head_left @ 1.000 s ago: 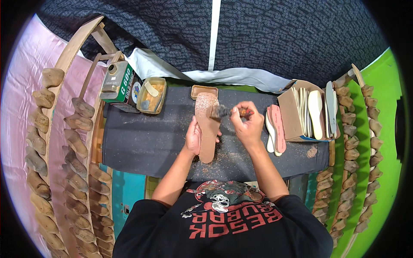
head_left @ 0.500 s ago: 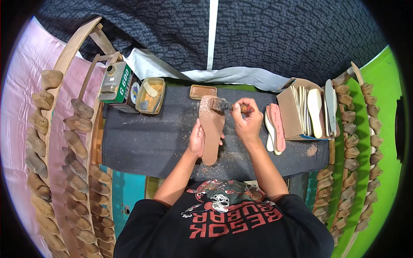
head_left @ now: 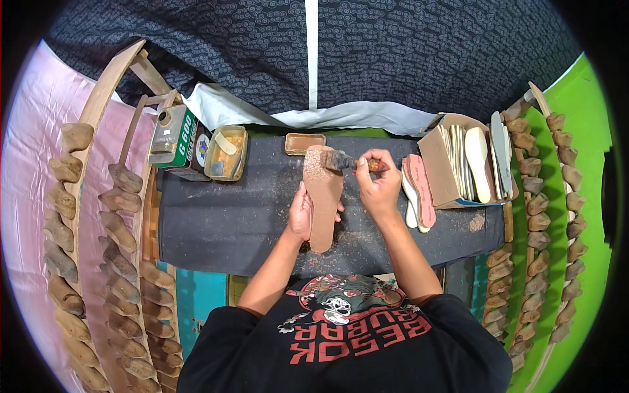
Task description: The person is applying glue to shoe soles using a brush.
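My left hand [head_left: 302,215] is closed around the narrower middle of a brown insole [head_left: 322,209], thumb at its left edge and fingertips showing at the right. The insole is held up over the table, its wide end away from me. That wide end looks wet and shiny. In my right hand [head_left: 380,187] is a brush [head_left: 371,165], pinched by its stained handle between thumb and fingers. Its dark bristles touch the right side of the insole's wide end. Just behind the insole lies a small shallow brown tray [head_left: 305,138].
On the dark-covered table [head_left: 223,216] stand a metal can [head_left: 175,139] and a tub with scrapers [head_left: 227,154] at the left. A cardboard box of insoles [head_left: 440,159] and loose pink insoles [head_left: 420,190] lie right. Racks of wooden shoe lasts [head_left: 118,230] flank both sides.
The brush and the insole keep nearly the same place, bristles still on the wide end. The whole view has shifted slightly.
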